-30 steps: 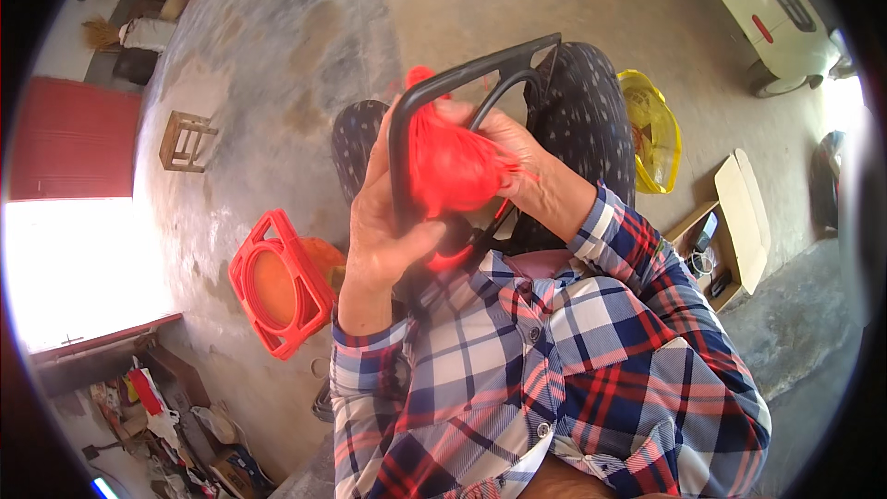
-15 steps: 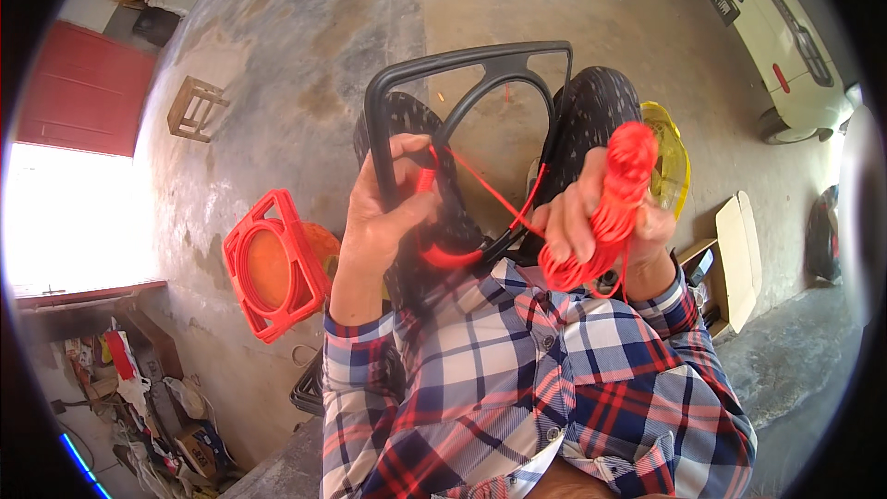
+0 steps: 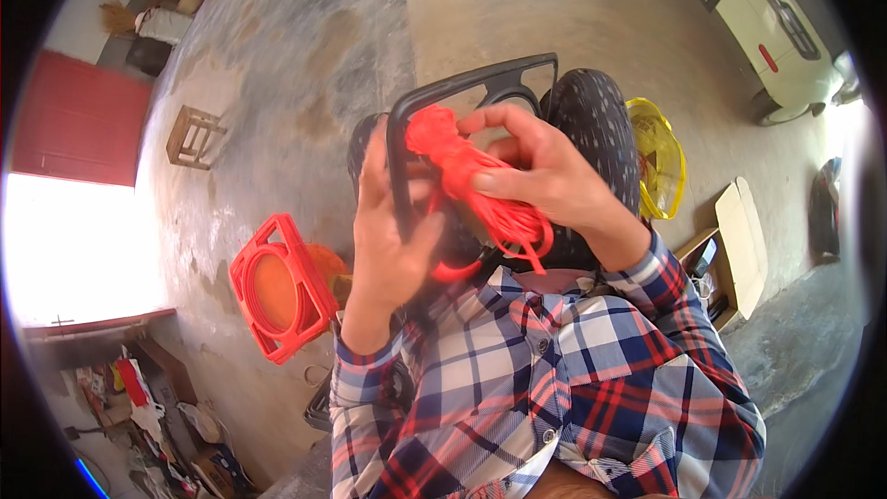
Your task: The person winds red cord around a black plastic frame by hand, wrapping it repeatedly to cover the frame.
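Note:
A black square plastic frame with a round inner ring [image 3: 474,72] stands tilted over my lap. My left hand [image 3: 383,236] is around its left side bar, the fingers blurred and partly behind the bar. Red cord [image 3: 453,272] is wound tightly round the near left part of the ring. My right hand [image 3: 545,171] grips a bundled hank of red cord [image 3: 504,208] between thumb and fingers. The hank lies across the frame's opening, its upper end close to my left fingers. Part of the ring is hidden behind the hank and hand.
An orange-red square frame with a round middle [image 3: 277,290] stands on the floor at left. At right are a yellow-rimmed basket [image 3: 679,166] and an open cardboard box [image 3: 744,240]. Farther off are a wooden stool [image 3: 192,137] and a parked pale vehicle [image 3: 758,18].
My right hand has brought the cord hank leftward from the right side to the frame's opening, next to my left hand. The frame's far edge has tipped slightly lower.

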### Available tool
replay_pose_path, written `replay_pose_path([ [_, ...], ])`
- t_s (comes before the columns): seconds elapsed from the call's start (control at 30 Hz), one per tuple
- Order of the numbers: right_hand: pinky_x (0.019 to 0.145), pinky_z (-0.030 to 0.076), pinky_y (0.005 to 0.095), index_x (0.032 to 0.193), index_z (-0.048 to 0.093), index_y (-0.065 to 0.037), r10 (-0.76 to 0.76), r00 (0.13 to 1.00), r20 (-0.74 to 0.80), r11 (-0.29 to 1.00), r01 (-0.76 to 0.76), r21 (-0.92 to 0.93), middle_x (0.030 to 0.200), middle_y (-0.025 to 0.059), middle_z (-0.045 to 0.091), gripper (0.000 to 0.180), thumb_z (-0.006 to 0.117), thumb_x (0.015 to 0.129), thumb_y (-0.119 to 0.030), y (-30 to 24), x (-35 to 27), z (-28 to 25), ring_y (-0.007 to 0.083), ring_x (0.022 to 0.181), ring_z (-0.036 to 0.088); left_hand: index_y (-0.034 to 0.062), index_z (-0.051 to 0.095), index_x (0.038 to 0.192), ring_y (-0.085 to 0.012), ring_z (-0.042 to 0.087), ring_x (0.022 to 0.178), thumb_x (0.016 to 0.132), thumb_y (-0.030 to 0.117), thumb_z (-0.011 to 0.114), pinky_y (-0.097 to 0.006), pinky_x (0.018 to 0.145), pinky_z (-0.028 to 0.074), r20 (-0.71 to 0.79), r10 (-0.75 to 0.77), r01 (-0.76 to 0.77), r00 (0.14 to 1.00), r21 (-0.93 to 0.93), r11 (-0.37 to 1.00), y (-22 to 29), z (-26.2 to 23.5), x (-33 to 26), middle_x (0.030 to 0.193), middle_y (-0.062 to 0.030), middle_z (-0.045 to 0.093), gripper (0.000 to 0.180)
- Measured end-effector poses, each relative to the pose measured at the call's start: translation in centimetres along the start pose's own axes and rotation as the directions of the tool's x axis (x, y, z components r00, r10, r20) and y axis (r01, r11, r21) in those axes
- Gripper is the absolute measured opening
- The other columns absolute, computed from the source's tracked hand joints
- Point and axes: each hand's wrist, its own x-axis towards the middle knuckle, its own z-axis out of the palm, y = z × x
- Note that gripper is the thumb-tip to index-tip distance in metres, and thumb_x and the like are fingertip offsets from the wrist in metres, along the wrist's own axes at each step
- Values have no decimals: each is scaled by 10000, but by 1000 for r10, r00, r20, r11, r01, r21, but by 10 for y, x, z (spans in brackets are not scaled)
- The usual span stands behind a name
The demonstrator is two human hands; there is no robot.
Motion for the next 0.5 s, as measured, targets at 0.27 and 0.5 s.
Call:
replay_pose_path([
  [0.27, 799, 491, 289, 1014, 589, -40, -34, 998, 58, 805, -7, 594, 859, 79, 663, 224, 621, 905, -233, 55, 17, -23, 134, 849, 632, -20, 564, 1249, -339, 412, 1335, 757, 75, 633, -411, 1068, 346, 58, 164, -163, 985, -18, 986, -14, 4, 4, 1441, -205, 416, 506],
  [0.5, 912, 477, 341, 1111, 609, -55, 173, 944, 281, 493, -330, 805, 1089, 79, 652, 288, 633, 893, -242, 44, 35, 1, 179, 966, 623, -17, 594, 1233, -315, 324, 1384, 722, 168, 713, -423, 1109, 270, 132, -29, 86, 991, -452, 888, -4, 11, 0, 1500, -157, 322, 556],
])
